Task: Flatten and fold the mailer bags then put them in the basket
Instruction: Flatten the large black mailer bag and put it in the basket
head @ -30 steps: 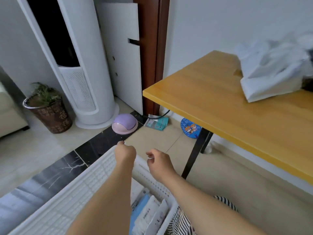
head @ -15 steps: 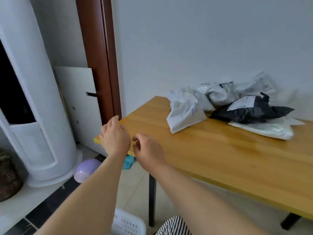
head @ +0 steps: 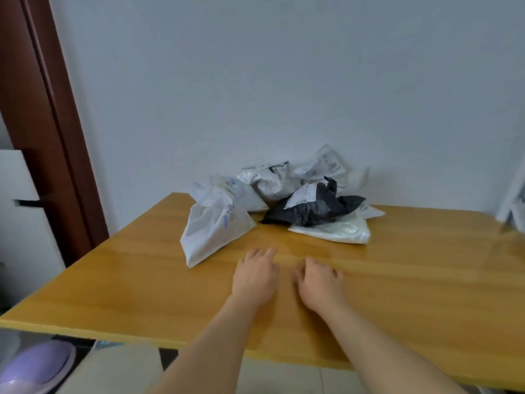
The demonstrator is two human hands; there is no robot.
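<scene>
A heap of crumpled mailer bags lies at the back of the wooden table (head: 119, 282), against the wall. The nearest is a large white bag (head: 214, 226) on the left. Behind it sits a grey-white bag (head: 272, 182). A black bag (head: 315, 206) with a white label lies on top of a flat white bag (head: 336, 230). My left hand (head: 255, 275) and my right hand (head: 319, 282) reach over the table side by side, fingers relaxed, holding nothing, a short way in front of the heap. The basket is out of view.
A brown door frame (head: 42, 123) and a white panel (head: 17, 211) stand to the left of the table. A purple round object (head: 37, 365) lies on the floor under the table's front left edge. Something white (head: 515, 203) sits at the far right of the table.
The view has swung up from the basket on the floor to the table. Both hands have moved from above the basket to over the tabletop, towards the heap of bags.
</scene>
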